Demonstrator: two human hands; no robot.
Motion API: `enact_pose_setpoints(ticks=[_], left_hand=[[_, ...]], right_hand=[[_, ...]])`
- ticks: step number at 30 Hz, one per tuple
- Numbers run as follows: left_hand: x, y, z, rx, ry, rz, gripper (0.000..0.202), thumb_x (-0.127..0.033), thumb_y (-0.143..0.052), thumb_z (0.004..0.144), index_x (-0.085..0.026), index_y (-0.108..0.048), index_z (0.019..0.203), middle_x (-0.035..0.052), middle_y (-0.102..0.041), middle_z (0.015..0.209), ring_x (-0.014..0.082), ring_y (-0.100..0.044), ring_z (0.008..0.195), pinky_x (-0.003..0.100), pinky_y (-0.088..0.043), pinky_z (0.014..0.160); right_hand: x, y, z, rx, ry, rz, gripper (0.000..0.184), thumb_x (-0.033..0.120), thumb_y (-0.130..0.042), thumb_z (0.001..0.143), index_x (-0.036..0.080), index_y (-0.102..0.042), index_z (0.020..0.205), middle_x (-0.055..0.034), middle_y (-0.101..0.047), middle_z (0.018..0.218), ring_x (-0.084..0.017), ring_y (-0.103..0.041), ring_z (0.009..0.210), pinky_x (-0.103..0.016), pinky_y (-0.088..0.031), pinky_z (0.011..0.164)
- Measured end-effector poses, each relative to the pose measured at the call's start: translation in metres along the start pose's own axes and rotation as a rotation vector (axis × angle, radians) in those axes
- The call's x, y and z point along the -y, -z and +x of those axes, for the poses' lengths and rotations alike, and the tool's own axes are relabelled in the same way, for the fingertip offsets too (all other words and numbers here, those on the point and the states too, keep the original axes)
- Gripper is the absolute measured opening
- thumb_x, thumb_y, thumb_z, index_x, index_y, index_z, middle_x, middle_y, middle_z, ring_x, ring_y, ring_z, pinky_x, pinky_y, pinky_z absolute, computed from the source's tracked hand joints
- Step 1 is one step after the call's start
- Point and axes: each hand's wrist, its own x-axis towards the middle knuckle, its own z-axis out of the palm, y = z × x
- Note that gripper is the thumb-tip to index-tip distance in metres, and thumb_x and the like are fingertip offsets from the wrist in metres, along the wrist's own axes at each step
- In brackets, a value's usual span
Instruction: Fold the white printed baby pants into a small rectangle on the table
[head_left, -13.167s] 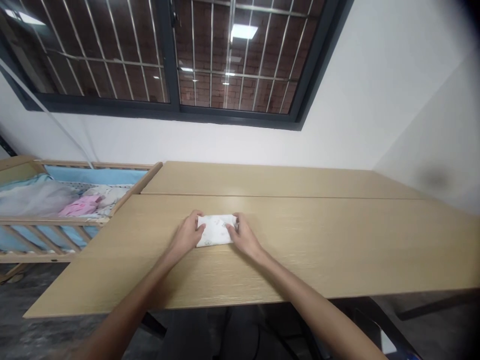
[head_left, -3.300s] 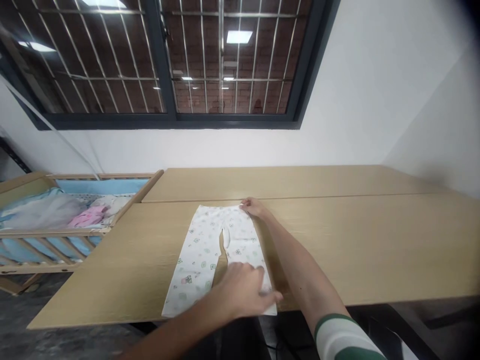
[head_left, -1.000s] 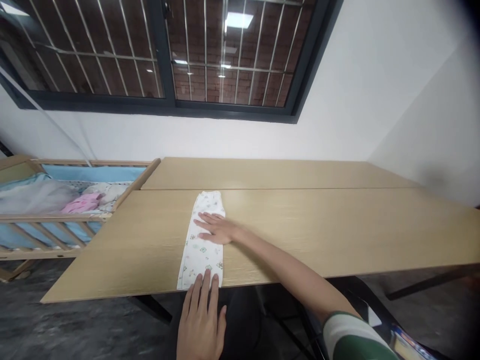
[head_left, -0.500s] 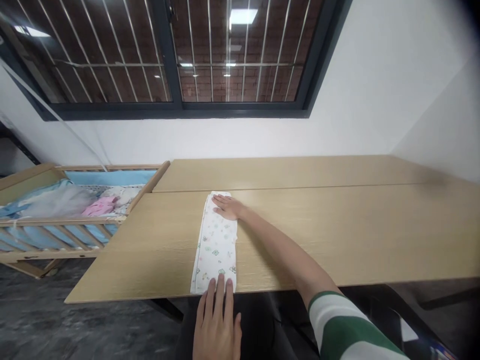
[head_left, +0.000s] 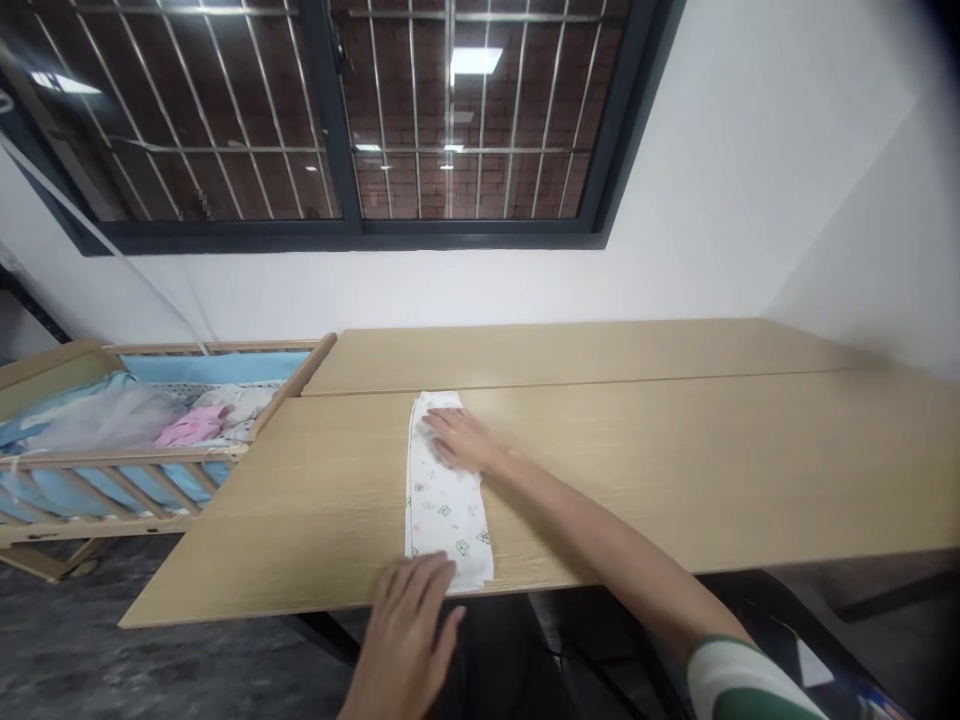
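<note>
A long folded white cloth (head_left: 448, 515) with small green and pink prints lies flat on the wooden table (head_left: 630, 470), its near end close to the front edge. Toward its far end my right hand (head_left: 463, 440) rests flat on top, fingers stretched out and slightly blurred. My left hand (head_left: 409, 625) is at the near left corner of the cloth, fingers extended and the thumb apart. Its fingertips overlap that corner in view; whether they touch it I cannot tell. Neither hand grips anything.
A wooden crib (head_left: 127, 460) with blue lining stands left of the table, holding bedding and a pink cloth (head_left: 193, 425). Behind the table are a white wall (head_left: 465, 285) and a barred window. A dark chair-like shape (head_left: 750, 610) is below the table's right front edge.
The near end of the cloth has swung to the right. My right hand has slid a little toward me along it, and my left hand has shifted left.
</note>
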Motion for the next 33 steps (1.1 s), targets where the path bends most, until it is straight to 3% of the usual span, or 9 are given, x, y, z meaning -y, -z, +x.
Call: enact_pose_setpoints(ticks=[4,7,11,14,17,20,24,28,33], left_hand=[[0.033,0.013,-0.006,0.064,-0.081,-0.080,0.032,-0.012,-0.048,0.100,-0.023,-0.064,0.125,0.0048,-0.070,0.124,0.0207,-0.063,0.115,0.039,-0.053,0.099],[0.037,0.013,-0.010,0.096,-0.090,-0.141,0.042,-0.004,-0.044,0.098,-0.024,-0.061,0.130,0.0046,-0.070,0.123,0.0197,-0.064,0.114,0.038,-0.054,0.097],[0.033,0.011,-0.016,0.078,-0.073,-0.225,0.047,-0.001,-0.040,0.099,-0.025,-0.058,0.135,0.0046,-0.071,0.119,0.0192,-0.065,0.108,0.037,-0.054,0.094],[0.028,0.014,-0.016,0.064,-0.041,-0.291,0.040,-0.008,-0.044,0.101,-0.028,-0.059,0.132,0.0024,-0.073,0.112,0.0182,-0.067,0.101,0.034,-0.055,0.088],[0.025,0.025,-0.001,0.029,0.006,-0.384,0.029,-0.019,-0.048,0.103,-0.028,-0.060,0.128,0.0014,-0.073,0.110,0.0165,-0.068,0.100,0.030,-0.055,0.088],[0.031,0.041,0.037,-0.049,0.053,-0.385,0.024,-0.029,-0.046,0.104,-0.026,-0.063,0.120,0.0027,-0.073,0.110,0.0176,-0.068,0.104,0.031,-0.055,0.092],[0.058,0.048,0.114,0.047,0.195,-0.262,0.027,-0.032,-0.040,0.105,-0.021,-0.062,0.116,0.0061,-0.070,0.117,0.0213,-0.064,0.113,0.035,-0.050,0.100],[0.090,0.015,0.178,0.225,0.361,-0.144,0.026,-0.023,-0.037,0.104,-0.016,-0.059,0.115,0.0119,-0.067,0.120,0.0219,-0.061,0.117,0.032,-0.047,0.099],[0.108,-0.040,0.192,0.298,0.465,-0.035,0.028,-0.013,-0.036,0.100,-0.015,-0.058,0.117,0.0160,-0.069,0.113,0.0252,-0.064,0.109,0.033,-0.047,0.089]], right_hand=[[0.065,0.033,-0.067,0.112,0.029,0.267,0.043,0.044,-0.047,0.103,0.021,-0.062,0.135,-0.0125,-0.067,0.126,-0.028,-0.062,0.118,-0.045,-0.046,0.104],[0.096,0.042,-0.118,0.241,0.008,0.308,0.068,0.058,-0.067,0.090,0.024,-0.053,0.147,-0.0131,-0.060,0.139,-0.032,-0.056,0.128,-0.046,-0.044,0.107],[0.111,0.027,-0.160,0.292,-0.022,0.164,0.061,0.031,-0.062,0.097,0.024,-0.043,0.154,-0.0142,-0.035,0.162,-0.033,-0.031,0.150,-0.052,-0.029,0.120],[0.118,0.028,-0.169,0.269,-0.018,0.139,0.046,0.014,-0.043,0.102,0.025,-0.051,0.145,-0.0109,-0.045,0.157,-0.027,-0.039,0.147,-0.049,-0.029,0.121],[0.123,0.052,-0.160,0.239,-0.055,0.215,0.031,0.022,-0.040,0.105,0.026,-0.063,0.127,-0.0088,-0.068,0.125,-0.025,-0.061,0.121,-0.044,-0.041,0.110],[0.115,0.080,-0.136,0.200,-0.133,0.349,0.029,0.038,-0.041,0.107,0.025,-0.066,0.111,-0.0062,-0.071,0.097,-0.023,-0.066,0.092,-0.036,-0.051,0.083],[0.075,0.087,-0.083,0.036,-0.151,0.538,0.033,0.045,-0.047,0.104,0.021,-0.064,0.117,-0.0062,-0.070,0.105,-0.020,-0.064,0.088,-0.030,-0.050,0.077],[0.020,0.056,-0.028,-0.069,-0.274,0.517,0.031,0.040,-0.051,0.101,0.015,-0.065,0.112,-0.0092,-0.071,0.106,-0.022,-0.065,0.092,-0.031,-0.049,0.080],[-0.025,0.010,-0.001,-0.066,-0.432,0.312,0.014,0.025,-0.055,0.096,0.016,-0.065,0.100,-0.0100,-0.070,0.093,-0.024,-0.064,0.088,-0.034,-0.049,0.081]])
